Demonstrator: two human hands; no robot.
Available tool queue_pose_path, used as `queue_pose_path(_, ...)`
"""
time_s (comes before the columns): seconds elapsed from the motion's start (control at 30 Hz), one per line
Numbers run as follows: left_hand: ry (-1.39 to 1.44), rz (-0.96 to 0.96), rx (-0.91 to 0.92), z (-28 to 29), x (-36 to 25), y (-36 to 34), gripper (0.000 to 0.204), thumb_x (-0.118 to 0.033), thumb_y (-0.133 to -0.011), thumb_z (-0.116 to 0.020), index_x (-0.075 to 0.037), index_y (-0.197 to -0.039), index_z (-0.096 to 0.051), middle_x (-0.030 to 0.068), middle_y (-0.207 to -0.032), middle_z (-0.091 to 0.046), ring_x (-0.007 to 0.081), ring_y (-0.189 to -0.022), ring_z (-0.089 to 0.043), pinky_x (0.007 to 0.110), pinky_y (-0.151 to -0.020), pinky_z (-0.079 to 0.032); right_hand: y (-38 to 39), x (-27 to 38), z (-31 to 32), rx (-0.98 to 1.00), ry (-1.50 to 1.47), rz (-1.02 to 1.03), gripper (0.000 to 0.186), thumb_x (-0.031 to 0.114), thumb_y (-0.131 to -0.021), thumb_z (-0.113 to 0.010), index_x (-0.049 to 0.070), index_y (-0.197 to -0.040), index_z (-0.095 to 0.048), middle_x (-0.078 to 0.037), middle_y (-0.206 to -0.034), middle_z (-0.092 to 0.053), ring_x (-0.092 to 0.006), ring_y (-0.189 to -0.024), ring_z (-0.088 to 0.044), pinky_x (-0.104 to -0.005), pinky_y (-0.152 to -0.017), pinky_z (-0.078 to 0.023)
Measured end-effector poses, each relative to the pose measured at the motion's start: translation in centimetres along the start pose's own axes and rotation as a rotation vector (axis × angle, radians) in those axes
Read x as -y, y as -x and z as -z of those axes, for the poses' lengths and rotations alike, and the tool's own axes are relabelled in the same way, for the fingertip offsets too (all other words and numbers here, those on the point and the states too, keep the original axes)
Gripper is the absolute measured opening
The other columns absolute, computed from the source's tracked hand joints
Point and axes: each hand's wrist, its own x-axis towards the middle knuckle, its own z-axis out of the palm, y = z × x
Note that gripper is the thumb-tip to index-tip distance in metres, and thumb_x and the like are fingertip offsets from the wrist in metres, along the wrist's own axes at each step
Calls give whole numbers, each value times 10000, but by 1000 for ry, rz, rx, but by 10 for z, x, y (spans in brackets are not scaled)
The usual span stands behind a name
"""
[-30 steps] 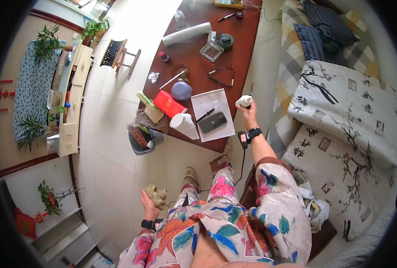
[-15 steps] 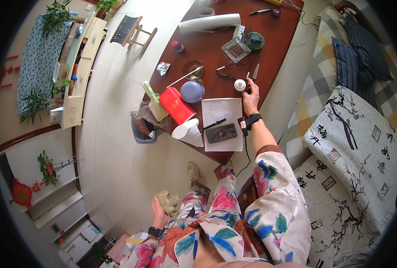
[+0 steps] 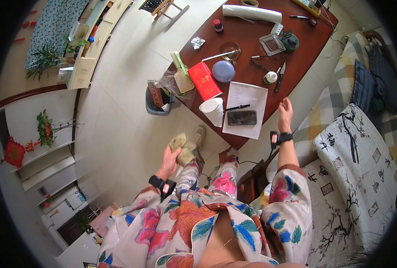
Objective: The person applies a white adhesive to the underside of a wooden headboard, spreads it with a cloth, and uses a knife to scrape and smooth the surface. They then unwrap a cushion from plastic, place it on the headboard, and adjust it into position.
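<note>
1. Fingers of the right hand point(image 3: 285, 114) are spread loosely and grasp nothing; the palm hangs open in the air just past the near right edge of the table point(image 3: 296, 67).
2. Fingers of the left hand point(image 3: 170, 157) are curled around a beige cloth point(image 3: 180, 145), which bunches up above the knuckles, low beside the person's knee.
3. Wrists on both arms carry a black band with a small device, the right one point(image 3: 278, 138) and the left one point(image 3: 162, 184).
4. Nearest to the right hand on the dark red table stands a small white bottle point(image 3: 270, 77), with a knife point(image 3: 279, 77) lying just beside it, blade pointing away.
5. Closer to the table's near corner lies a white sheet of paper point(image 3: 245, 96); a dark phone point(image 3: 241, 117) and a black pen point(image 3: 237, 107) rest on it.
6. A white paper cup point(image 3: 212, 110) lies tipped at the sheet's left edge, touching a red box point(image 3: 205, 81).
7. Beyond the box sit a round bluish lid point(image 3: 223, 71) and a brush point(image 3: 180, 73) at the table's left edge.
8. On the floor, against the table's left side, stands a small bin point(image 3: 157, 100) lined with a plastic bag.
9. A patterned sofa cover point(image 3: 359, 169) lies to the person's right.
</note>
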Motion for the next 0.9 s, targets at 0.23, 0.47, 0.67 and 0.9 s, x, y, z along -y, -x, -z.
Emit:
queue_pose_path(0.23,-23,15,210,5,-9,-117,443,-58,-970,-537,-70,-1392,-404,82,-1329,-528,201,-1199,-533,354,-979,-475,242,-36,-8,-72,-138,-104,266,31,-889,-568,11,-1148,-624,-15,-976,-634,-95,-787,-564,-224,-691,-444)
queue_pose_path(0.47,-784,315,180,56,-6,-218,957,-608,-876,-581,-113,-1544,-109,136,-1551,-255,372,-1238,-455,458,-789,-536,515,-64,-54,-679,-450,-438,239,18,-918,-576,13,-1155,-605,-74,-1009,-658,-127,-804,-622,-220,-689,-520)
queue_pose_path(0.67,-1046,96,617,198,-38,-179,343,-303,-960,-585,-32,-1169,-612,58,-981,-633,112,-785,-562,298,-625,-471,676,-49,-68,-979,-379,-280,240,20,-937,-557,2,-1173,-597,-51,-1028,-634,-116,-837,-598,-234,-713,-503)
queue_pose_path(0.9,-1285,47,802,223,-53,-185,294,-344,-931,-585,-81,-1060,-611,34,-846,-632,154,-684,-580,313,-571,-473,830,-102,-123,-1321,-368,-172,257,38,-934,-559,11,-1185,-611,-54,-1049,-647,-115,-854,-606,-246,-750,-492)
